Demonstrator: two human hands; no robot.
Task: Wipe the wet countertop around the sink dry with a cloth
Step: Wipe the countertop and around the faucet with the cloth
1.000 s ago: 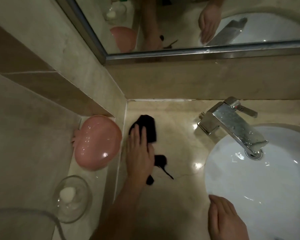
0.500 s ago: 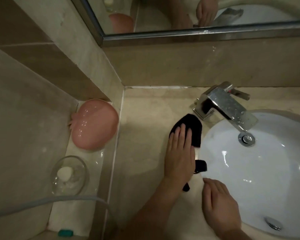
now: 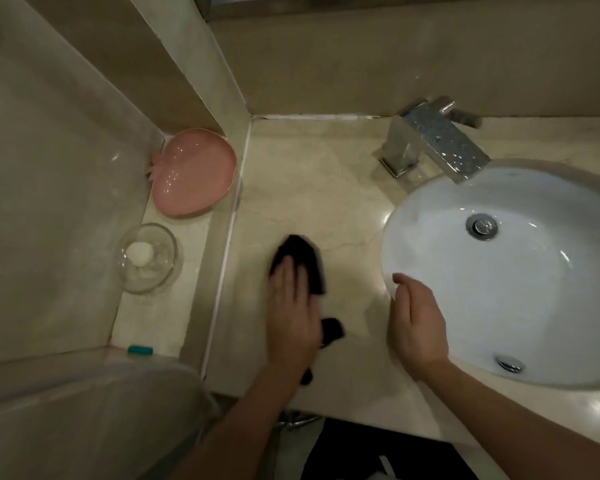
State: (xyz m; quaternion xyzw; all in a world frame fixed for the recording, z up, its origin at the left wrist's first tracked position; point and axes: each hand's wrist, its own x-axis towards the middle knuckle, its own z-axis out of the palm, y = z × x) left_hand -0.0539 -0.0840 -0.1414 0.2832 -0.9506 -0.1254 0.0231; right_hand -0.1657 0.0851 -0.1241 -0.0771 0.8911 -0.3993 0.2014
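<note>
With the left hand pressing flat-fingered on the cloth left of the sink and the right hand resting relaxed on its rim, the trailing end risks streaking the countertop.

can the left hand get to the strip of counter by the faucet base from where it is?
Probably yes. The left hand presses the black cloth flat on the countertop, and the bare marble between it and the faucet holds nothing. The right hand rests at the sink rim, off to the side.
</note>
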